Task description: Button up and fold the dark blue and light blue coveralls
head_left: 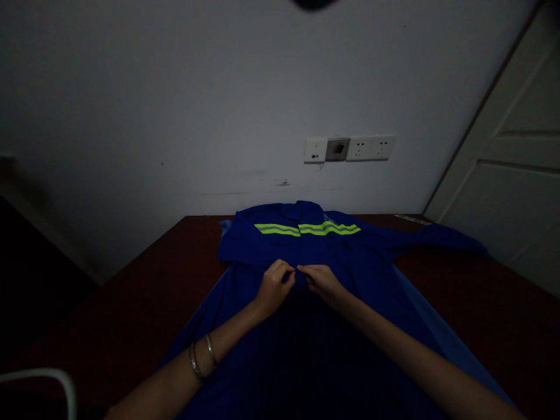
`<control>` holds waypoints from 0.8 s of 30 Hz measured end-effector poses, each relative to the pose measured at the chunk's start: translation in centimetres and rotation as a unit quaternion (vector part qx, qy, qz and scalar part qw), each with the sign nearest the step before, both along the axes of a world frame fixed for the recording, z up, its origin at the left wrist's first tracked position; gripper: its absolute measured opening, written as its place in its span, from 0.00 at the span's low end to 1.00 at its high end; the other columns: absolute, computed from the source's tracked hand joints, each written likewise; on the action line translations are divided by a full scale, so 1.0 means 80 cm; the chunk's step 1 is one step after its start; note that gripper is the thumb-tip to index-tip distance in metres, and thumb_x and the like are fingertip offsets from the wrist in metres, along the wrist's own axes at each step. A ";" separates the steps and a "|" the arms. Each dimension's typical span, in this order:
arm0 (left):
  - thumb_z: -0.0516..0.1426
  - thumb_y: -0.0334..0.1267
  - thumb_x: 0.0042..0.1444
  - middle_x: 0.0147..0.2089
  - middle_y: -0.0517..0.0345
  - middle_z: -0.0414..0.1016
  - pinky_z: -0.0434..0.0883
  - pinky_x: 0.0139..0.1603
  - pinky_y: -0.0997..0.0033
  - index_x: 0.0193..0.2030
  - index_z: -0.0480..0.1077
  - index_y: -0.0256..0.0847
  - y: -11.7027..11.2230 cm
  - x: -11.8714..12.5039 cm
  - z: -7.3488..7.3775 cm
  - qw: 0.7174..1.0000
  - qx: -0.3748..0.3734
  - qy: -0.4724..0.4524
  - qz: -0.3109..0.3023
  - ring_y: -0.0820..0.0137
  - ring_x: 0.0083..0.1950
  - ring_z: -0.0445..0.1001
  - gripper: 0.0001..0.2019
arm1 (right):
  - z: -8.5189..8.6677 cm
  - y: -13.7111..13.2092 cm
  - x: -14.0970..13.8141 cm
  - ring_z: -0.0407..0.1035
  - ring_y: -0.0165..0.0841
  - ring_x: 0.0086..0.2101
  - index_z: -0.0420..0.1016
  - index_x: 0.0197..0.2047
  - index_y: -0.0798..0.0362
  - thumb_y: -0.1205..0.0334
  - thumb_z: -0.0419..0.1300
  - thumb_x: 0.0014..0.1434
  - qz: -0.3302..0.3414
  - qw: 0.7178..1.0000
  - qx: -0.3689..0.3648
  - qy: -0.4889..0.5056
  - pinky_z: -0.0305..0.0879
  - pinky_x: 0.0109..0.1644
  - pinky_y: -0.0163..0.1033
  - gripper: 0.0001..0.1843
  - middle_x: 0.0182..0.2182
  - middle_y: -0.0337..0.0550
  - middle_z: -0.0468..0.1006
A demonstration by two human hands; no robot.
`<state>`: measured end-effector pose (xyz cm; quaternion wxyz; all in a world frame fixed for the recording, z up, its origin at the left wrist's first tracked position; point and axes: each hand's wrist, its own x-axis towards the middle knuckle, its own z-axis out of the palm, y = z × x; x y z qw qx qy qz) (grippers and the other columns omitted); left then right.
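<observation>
A dark blue work jacket (332, 251) with yellow-green and grey reflective stripes lies spread front side up, its collar toward the wall. At the middle of its front, my left hand (276, 286) is closed in a pinch on the blue fabric. Almost touching it, my right hand (322, 283) pinches the same spot with thumb and forefinger. The exact bit of cloth between the fingertips is too dark and small to make out. On the left the jacket's sleeve looks folded in across the front; the other sleeve (446, 238) stretches out to the right.
The jacket rests on a dark reddish-brown table (144, 280) against a pale wall (175, 116). Lighter blue cloth (437, 326) shows beneath it. Wall sockets (370, 148) sit above the table, a white panelled door (516, 175) at right. A pale curved tube (65, 379) is at lower left.
</observation>
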<state>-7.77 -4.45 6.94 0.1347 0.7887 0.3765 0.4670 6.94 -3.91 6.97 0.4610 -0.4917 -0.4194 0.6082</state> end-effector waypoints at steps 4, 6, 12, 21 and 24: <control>0.52 0.31 0.52 0.32 0.54 0.70 0.64 0.38 0.72 0.33 0.71 0.38 -0.001 0.000 0.001 1.000 -0.011 -0.024 -0.004 0.70 0.36 0.69 0.06 | -0.002 0.001 0.000 0.46 0.20 0.15 0.61 0.17 0.54 0.56 0.63 0.40 0.003 1.000 -0.011 0.026 0.39 0.18 0.29 0.15 0.12 0.27 0.52; 0.53 0.32 0.51 0.32 0.54 0.71 0.65 0.38 0.72 0.32 0.72 0.39 -0.001 0.001 0.002 0.998 -0.035 -0.045 0.000 0.70 0.36 0.69 0.06 | -0.005 0.004 0.001 0.45 0.19 0.14 0.58 0.17 0.54 0.56 0.64 0.39 0.004 0.999 -0.017 0.034 0.38 0.17 0.29 0.17 0.11 0.26 0.51; 0.57 0.35 0.47 0.30 0.55 0.73 0.67 0.35 0.73 0.31 0.71 0.37 0.005 0.002 -0.004 0.975 -0.176 -0.137 0.011 0.70 0.33 0.72 0.05 | -0.014 0.009 0.002 0.46 0.19 0.13 0.57 0.18 0.53 0.57 0.65 0.35 -0.003 0.999 -0.012 0.051 0.38 0.17 0.29 0.19 0.11 0.25 0.52; 0.58 0.38 0.46 0.30 0.55 0.76 0.68 0.34 0.74 0.30 0.73 0.36 0.014 -0.007 0.004 0.968 -0.232 -0.095 -0.015 0.69 0.32 0.73 0.07 | -0.004 0.009 0.007 0.49 0.21 0.15 0.59 0.17 0.54 0.53 0.61 0.39 -0.020 0.984 0.114 -0.134 0.42 0.18 0.30 0.16 0.12 0.29 0.56; 0.57 0.39 0.48 0.31 0.56 0.75 0.67 0.35 0.75 0.30 0.72 0.36 0.015 -0.009 0.008 0.969 -0.230 -0.077 -0.038 0.70 0.33 0.73 0.08 | -0.001 0.007 0.007 0.50 0.22 0.17 0.61 0.18 0.55 0.53 0.59 0.42 -0.005 0.969 0.172 -0.178 0.45 0.20 0.30 0.15 0.14 0.30 0.57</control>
